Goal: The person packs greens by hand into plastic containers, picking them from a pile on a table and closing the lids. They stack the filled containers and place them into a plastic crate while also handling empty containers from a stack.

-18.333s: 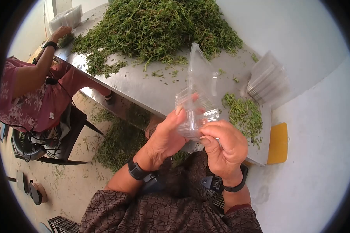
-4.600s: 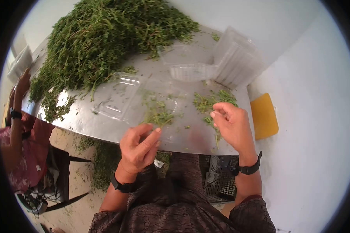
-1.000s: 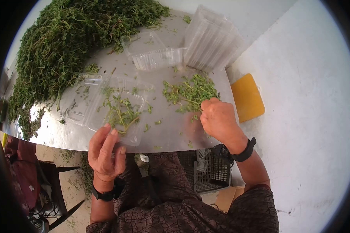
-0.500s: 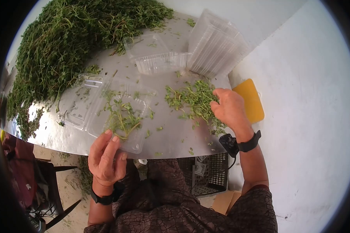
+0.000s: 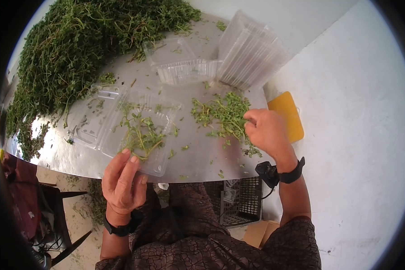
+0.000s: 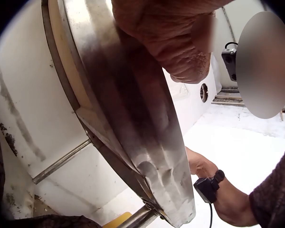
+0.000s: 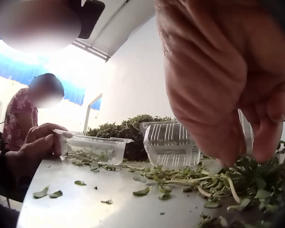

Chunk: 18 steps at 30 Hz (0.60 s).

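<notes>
An opened clear container (image 5: 159, 164) lies on the metal table with a few green sprigs (image 5: 141, 139) in it. The left hand (image 5: 123, 182) holds its near edge between fingers and thumb; in the right wrist view that hand (image 7: 35, 145) is at the container's rim (image 7: 99, 141). The right hand (image 5: 270, 135) is at the right side of a small heap of sprigs (image 5: 220, 112), its fingers curled. The right wrist view shows the right hand's fingertips down in the sprigs (image 7: 256, 183), pinching at them; the left wrist view shows mainly the table's underside.
A large green heap (image 5: 76, 58) covers the table's far left. Another opened container (image 5: 186, 72) stands beside a stack of clear containers (image 5: 252, 51). A yellow board (image 5: 288, 117) is by the wall, a black crate (image 5: 243, 202) below the table. Another person (image 7: 21, 111) sits across.
Since the earliest frame, the hands have parted from a container held up between them. Over the last second the right hand has shifted slightly right, staying by the small heap; the left has barely moved.
</notes>
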Each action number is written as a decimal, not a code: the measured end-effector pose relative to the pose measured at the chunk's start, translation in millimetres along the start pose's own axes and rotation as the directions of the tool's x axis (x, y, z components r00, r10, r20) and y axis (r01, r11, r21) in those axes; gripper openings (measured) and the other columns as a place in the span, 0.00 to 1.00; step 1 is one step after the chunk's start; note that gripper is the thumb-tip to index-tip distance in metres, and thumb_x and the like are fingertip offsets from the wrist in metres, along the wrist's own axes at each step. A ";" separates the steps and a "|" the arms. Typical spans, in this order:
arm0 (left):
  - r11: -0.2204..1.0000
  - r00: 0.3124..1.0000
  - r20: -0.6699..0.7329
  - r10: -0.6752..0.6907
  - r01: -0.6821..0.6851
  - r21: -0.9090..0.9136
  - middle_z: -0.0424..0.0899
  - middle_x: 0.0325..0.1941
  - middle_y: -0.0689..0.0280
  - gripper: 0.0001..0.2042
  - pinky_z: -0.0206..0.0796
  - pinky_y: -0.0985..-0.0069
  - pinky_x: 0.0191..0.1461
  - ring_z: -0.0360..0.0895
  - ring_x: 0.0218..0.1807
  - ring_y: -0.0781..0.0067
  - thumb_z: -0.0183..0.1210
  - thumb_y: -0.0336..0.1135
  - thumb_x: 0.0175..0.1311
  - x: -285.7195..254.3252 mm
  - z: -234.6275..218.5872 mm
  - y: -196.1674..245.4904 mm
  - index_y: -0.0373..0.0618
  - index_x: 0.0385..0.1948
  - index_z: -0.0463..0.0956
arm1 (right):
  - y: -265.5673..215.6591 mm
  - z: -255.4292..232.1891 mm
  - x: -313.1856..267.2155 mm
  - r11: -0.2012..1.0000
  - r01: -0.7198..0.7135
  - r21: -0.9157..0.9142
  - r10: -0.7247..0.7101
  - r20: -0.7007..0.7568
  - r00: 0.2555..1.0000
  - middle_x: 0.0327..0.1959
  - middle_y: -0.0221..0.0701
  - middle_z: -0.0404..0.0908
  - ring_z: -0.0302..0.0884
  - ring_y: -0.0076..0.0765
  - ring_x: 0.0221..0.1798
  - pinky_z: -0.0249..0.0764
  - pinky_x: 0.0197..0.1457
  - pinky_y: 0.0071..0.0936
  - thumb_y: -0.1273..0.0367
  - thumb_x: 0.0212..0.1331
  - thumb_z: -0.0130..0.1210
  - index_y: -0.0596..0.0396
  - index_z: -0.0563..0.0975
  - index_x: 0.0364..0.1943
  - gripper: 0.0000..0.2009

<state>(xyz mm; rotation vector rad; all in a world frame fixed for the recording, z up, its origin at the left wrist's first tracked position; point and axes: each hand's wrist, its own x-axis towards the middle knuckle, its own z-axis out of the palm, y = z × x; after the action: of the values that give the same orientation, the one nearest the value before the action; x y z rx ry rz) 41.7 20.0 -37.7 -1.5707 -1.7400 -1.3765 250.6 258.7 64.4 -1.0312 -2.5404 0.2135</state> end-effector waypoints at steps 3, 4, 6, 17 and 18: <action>0.999 0.999 0.000 0.033 -0.033 0.012 0.76 0.48 0.48 0.19 0.73 0.71 0.43 0.78 0.41 0.57 0.61 0.23 0.42 2.6 -1.9 0.1 0.36 0.41 0.77 | -6.2 0.5 -6.6 0.976 0.002 -0.219 0.035 0.167 0.985 0.32 0.43 0.79 0.77 0.47 0.30 0.72 0.36 0.36 0.71 0.45 0.55 0.57 0.79 0.39 0.14; 0.999 0.999 0.000 0.032 -0.032 0.017 0.76 0.48 0.48 0.19 0.73 0.71 0.43 0.78 0.41 0.57 0.61 0.23 0.42 2.6 -2.0 0.2 0.36 0.41 0.77 | -7.0 2.3 -8.5 0.974 0.028 -0.227 0.010 0.167 0.986 0.33 0.44 0.78 0.76 0.48 0.31 0.72 0.36 0.37 0.71 0.45 0.55 0.57 0.79 0.40 0.14; 1.000 1.000 -0.007 0.006 -0.006 -0.018 0.76 0.48 0.48 0.19 0.74 0.72 0.41 0.78 0.40 0.58 0.61 0.23 0.41 1.3 -0.9 0.4 0.36 0.42 0.77 | -7.0 6.8 -10.9 0.972 0.059 -0.229 -0.020 0.169 0.985 0.33 0.45 0.78 0.76 0.49 0.31 0.72 0.36 0.39 0.71 0.45 0.55 0.56 0.78 0.41 0.15; 0.992 0.997 -0.067 0.031 -0.039 -0.117 0.73 0.47 0.52 0.21 0.71 0.77 0.28 0.77 0.26 0.71 0.63 0.23 0.40 2.7 3.5 -3.8 0.39 0.42 0.78 | 5.8 15.6 -8.9 0.946 0.239 -0.218 -0.276 -0.157 0.948 0.23 0.44 0.74 0.73 0.49 0.25 0.70 0.29 0.39 0.76 0.41 0.52 0.57 0.74 0.24 0.04; 0.993 0.997 -0.067 0.030 -0.037 -0.111 0.73 0.47 0.52 0.21 0.71 0.77 0.28 0.77 0.26 0.71 0.63 0.23 0.40 1.8 3.2 -3.7 0.39 0.42 0.78 | 2.5 13.0 -7.9 0.946 0.244 -0.214 -0.279 -0.156 0.947 0.23 0.44 0.74 0.73 0.49 0.25 0.70 0.29 0.39 0.76 0.41 0.52 0.57 0.74 0.24 0.04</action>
<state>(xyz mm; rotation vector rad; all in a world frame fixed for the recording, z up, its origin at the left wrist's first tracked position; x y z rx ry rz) 38.8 24.1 -39.0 -1.5874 -1.6167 -1.5154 252.0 255.0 49.5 -0.7254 -2.5279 -0.1971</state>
